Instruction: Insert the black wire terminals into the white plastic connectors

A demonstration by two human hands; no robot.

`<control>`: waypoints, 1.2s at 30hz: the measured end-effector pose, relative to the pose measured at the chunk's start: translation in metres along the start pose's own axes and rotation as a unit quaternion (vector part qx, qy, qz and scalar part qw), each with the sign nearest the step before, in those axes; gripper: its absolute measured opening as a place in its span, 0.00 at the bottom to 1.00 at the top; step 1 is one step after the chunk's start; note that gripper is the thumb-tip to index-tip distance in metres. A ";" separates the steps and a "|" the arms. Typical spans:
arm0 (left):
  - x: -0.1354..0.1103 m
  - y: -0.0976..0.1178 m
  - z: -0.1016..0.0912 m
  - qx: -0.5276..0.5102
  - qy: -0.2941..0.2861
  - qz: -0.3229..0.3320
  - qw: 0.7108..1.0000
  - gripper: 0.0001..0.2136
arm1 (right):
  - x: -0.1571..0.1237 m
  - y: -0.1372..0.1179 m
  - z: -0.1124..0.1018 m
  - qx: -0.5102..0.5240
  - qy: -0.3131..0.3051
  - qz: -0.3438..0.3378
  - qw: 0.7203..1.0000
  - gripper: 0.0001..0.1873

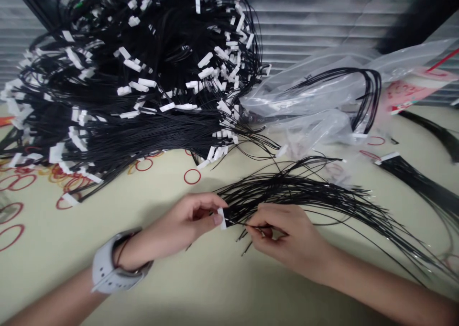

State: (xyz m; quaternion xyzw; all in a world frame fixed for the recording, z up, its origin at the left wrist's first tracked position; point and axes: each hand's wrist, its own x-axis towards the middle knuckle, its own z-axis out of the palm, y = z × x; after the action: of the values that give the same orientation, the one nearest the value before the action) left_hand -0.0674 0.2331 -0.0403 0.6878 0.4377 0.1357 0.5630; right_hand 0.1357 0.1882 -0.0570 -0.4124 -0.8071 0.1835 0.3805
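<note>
My left hand (188,221) pinches a small white connector (222,218) between thumb and fingers, low in the middle of the pale table (215,283). My right hand (283,237) is closed in a pinch on a thin black wire (256,226) whose end points at the connector. A loose fan of black wires (322,197) spreads from my hands to the right. A pale watch (105,268) sits on my left wrist.
A big heap of black wire harnesses with white connectors (143,77) fills the upper left. Red rubber bands (192,176) lie scattered on the table. Clear plastic bags (322,101) with more wires lie at upper right, and another black bundle (419,182) at the right.
</note>
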 end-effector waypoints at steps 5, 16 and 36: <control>0.001 0.003 0.000 0.001 -0.026 0.004 1.000 0.14 | 0.000 0.002 0.000 -0.013 0.009 -0.012 1.000 0.05; -0.003 0.009 0.002 0.021 -0.048 0.025 0.998 0.14 | 0.002 0.001 -0.004 0.059 -0.056 0.062 0.995 0.04; -0.002 0.006 0.003 0.063 -0.017 0.014 0.998 0.13 | 0.013 0.002 -0.009 0.041 -0.114 0.096 0.988 0.05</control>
State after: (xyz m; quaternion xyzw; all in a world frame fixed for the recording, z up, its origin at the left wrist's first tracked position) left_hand -0.0640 0.2296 -0.0351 0.7303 0.4262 0.1041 0.5235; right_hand 0.1391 0.1992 -0.0461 -0.4485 -0.7937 0.2976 0.2834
